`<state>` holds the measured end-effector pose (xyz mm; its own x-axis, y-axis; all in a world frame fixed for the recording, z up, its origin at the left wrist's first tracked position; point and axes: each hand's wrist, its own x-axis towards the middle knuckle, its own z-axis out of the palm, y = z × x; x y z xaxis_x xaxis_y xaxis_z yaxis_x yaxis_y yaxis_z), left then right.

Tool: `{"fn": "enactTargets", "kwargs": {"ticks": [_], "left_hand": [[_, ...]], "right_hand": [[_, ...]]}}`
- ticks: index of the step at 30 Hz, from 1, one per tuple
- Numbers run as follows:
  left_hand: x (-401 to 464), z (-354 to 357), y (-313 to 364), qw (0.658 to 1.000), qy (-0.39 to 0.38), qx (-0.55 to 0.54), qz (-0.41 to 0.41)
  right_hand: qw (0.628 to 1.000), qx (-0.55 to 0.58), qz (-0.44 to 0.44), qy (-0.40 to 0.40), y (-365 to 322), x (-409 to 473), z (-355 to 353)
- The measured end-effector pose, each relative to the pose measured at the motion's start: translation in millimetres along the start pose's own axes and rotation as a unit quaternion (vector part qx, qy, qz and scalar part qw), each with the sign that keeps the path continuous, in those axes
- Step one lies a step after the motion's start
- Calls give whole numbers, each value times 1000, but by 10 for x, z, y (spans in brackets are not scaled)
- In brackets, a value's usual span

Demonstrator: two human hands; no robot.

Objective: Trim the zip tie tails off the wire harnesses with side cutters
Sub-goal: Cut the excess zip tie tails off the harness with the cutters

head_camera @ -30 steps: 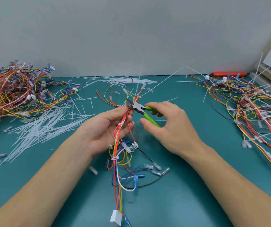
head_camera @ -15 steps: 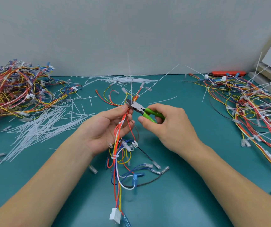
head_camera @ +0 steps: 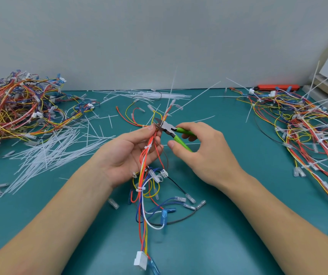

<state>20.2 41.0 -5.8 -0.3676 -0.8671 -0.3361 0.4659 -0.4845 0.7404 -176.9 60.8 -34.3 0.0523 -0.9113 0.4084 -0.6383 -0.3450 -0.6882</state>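
Note:
My left hand [head_camera: 128, 155] grips a wire harness [head_camera: 145, 187] of red, orange, yellow, white and blue wires that hangs down to a white connector [head_camera: 140, 261]. My right hand [head_camera: 202, 155] holds green-handled side cutters [head_camera: 171, 131], handles spread. The open jaws sit at the harness just above my left thumb. A thin white zip tie tail [head_camera: 172, 90] stands up from the bundle past the jaws. A second tail [head_camera: 196, 98] slants up to the right.
A pile of harnesses [head_camera: 18, 110] lies at the left, with a heap of cut white tails [head_camera: 54, 153] beside it. More harnesses with long tails [head_camera: 310, 133] cover the right side. An orange tool [head_camera: 278, 87] lies by the wall. The mat [head_camera: 208, 245] is teal.
The cutter handles closed half a second ago and are spread again now. A zip tie tail has swung upright. My hands stay in nearly the same place.

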Motion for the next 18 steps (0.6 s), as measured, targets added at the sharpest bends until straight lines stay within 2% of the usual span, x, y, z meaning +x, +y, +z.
{"fn": "enactTargets", "kwargs": {"ticks": [18], "left_hand": [[-8,6,-2,1000,7,6,6]], "right_hand": [[1000,9,-2,-17,38,23,-38]]}}
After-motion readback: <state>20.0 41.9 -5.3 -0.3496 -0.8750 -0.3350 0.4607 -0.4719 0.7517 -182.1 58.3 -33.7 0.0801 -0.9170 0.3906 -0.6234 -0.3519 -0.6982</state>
